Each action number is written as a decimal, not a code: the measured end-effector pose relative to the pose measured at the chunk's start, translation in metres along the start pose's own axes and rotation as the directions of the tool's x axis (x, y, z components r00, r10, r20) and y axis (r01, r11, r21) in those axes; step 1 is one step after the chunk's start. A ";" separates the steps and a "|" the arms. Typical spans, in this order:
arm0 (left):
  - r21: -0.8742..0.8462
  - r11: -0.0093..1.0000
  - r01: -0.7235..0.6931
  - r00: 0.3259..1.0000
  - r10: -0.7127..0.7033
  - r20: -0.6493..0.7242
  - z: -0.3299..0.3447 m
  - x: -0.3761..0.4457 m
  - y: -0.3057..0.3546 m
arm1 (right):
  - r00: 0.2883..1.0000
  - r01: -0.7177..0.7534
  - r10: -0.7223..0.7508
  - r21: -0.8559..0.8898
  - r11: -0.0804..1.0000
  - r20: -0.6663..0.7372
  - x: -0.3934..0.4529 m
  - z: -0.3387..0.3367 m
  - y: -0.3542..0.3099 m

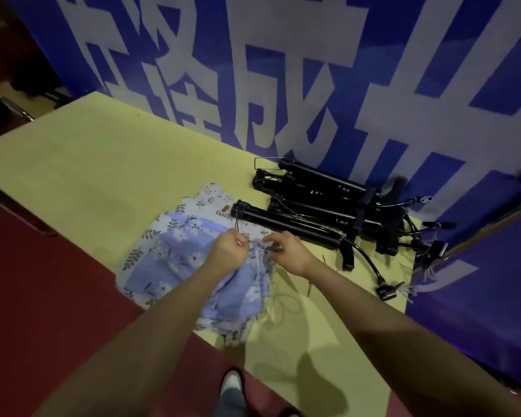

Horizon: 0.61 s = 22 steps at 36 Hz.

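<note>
L hand [227, 251] is curled, pinching a thin thread [237, 228] that runs up from it. R hand [288, 252] is just beside it, thumb + finger pinching a small dark bit [275, 250], can't tell what tbh. Both are over the floral cloth [163, 266] at the yellow table's [88, 164] near edge. Its long axis runs from that edge to the black tripods [328, 212], w/ a blue banner [373, 70] behind.

I'm seeing the yellow table [103, 164] carrying a floral cloth [163, 266] overhanging its near edge, black folded stands [313, 203] lying along the far edge, rightward.
</note>
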State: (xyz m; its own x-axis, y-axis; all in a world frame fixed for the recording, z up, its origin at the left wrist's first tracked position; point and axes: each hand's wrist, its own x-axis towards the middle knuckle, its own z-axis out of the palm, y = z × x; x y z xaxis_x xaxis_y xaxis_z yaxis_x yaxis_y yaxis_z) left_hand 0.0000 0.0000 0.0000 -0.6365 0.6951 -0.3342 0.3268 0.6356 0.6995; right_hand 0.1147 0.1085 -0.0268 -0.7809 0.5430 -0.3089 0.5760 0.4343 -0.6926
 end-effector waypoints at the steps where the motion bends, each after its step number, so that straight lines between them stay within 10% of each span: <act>1: 0.008 1.000 -0.016 1.000 0.016 0.002 0.002 0.001 -0.004 | 1.000 -0.009 0.011 -0.054 0.999 0.025 0.004 0.003 -0.001; 6: 0.098 0.994 -0.052 0.995 0.043 0.089 0.009 0.009 -0.019 | 0.997 -0.069 0.077 -0.238 0.969 0.022 0.017 0.018 -0.006; 15: 0.439 0.846 -0.303 0.953 0.281 0.116 -0.005 0.010 -0.014 | 0.999 0.000 0.016 0.431 0.902 -0.034 0.018 0.000 -0.015; 22: 0.456 0.821 -0.344 0.931 0.362 0.051 -0.018 0.006 0.016 | 0.976 0.143 -0.091 0.264 0.954 -0.200 0.023 -0.021 -0.029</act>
State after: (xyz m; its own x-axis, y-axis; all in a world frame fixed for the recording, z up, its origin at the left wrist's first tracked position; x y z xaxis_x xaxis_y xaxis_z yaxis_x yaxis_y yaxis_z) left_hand -0.0110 0.0087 0.0206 -0.4387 0.8941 -0.0902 0.8057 0.4358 0.4011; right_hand 0.0849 0.1231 -0.0004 -0.7660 0.6337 -0.1081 0.3739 0.3023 -0.8768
